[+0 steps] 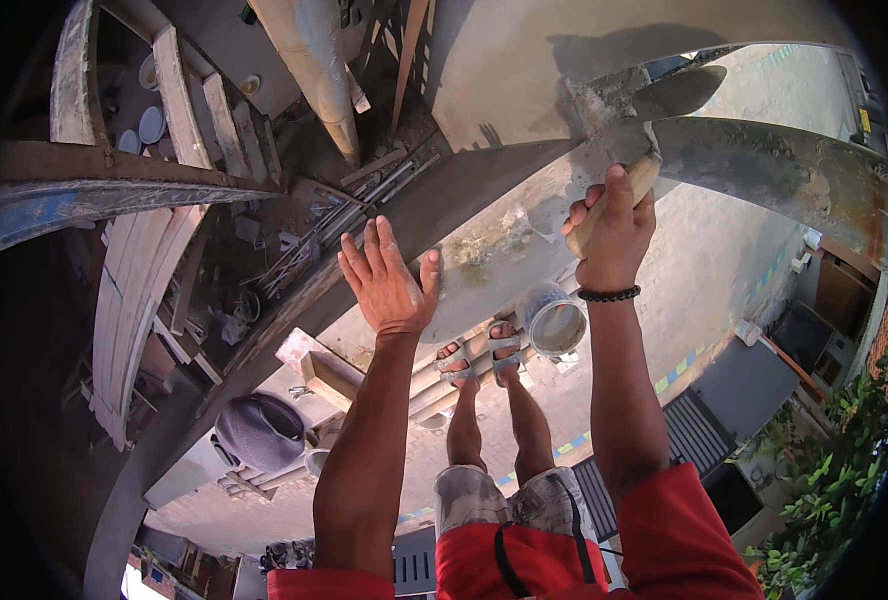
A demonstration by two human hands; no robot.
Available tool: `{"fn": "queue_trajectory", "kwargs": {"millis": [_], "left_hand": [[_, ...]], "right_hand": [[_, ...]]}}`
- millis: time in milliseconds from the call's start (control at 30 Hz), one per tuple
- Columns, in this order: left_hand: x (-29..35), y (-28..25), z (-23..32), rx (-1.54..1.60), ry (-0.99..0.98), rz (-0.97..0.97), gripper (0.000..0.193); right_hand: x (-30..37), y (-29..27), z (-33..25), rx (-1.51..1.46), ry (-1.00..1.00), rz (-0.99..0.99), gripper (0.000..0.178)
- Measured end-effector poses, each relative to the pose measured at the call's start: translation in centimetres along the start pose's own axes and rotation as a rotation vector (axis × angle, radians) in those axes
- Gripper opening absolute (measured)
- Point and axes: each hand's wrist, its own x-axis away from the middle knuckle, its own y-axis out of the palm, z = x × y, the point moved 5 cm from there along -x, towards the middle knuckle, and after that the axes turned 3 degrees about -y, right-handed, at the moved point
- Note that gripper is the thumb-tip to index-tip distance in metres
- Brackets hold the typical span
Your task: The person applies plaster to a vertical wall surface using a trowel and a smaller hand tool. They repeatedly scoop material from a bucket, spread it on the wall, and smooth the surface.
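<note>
My right hand (pixel 612 225), raised at the upper right, is wrapped round the wooden handle of a trowel (pixel 680 93). The trowel's dark blade lies against the corner of a grey plastered wall (pixel 509 85), beside a patch of wet mortar (pixel 604 103). Lower and to the left, my left hand (pixel 392 285) is held out with its fingers spread and nothing in it. Mortar smears show on its fingers. It is close to the long dark edge of the wall; whether it touches cannot be told.
Below, a bucket (pixel 556 325) stands beside my sandalled feet on planks or poles. At the left are wooden ladder-like boards (pixel 149 310) and a debris-strewn floor with thin pipes (pixel 384 185). A purple-grey bag-like thing (pixel 261 432) lies lower left. Green plants (pixel 839 490) grow lower right.
</note>
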Motion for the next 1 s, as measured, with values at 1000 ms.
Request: {"fn": "queue_trajectory", "kwargs": {"millis": [1000], "left_hand": [[-0.1, 0.2, -0.1, 0.028, -0.013, -0.006, 0.078]], "right_hand": [[-1.0, 0.2, 1.6, -0.030, 0.195, -0.026, 0.022]]}}
